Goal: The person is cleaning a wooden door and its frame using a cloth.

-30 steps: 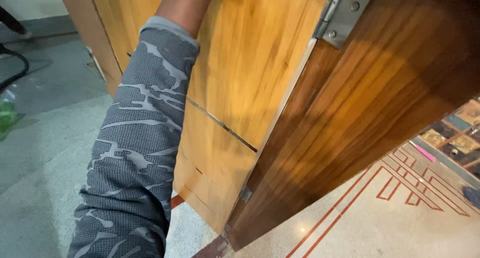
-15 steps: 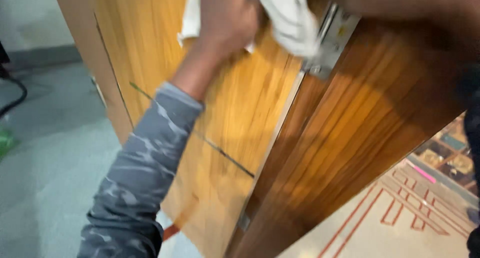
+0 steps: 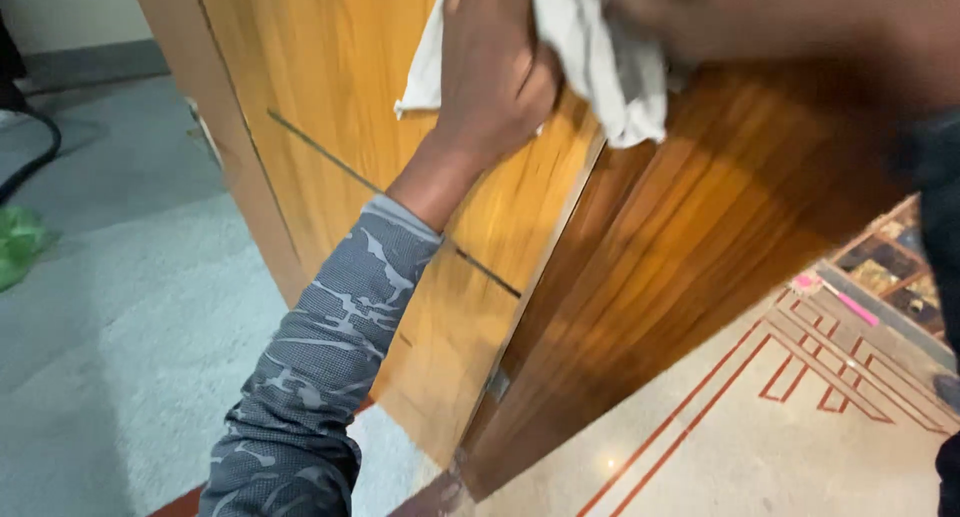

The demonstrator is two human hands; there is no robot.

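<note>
Head view here, so we're looking down at our left hand closed round a white cloth, pressed to the wooden door near its hinge edge, right at the top of the picture. Our right hand is a dark blur up against the cloth, can't tell if it grips. We reckon the wiping is mid-way: the lower door looks untouched. The cloth hangs bunched, long axis roughly top to bottom, its loose end pointing down at the floor.
</note>
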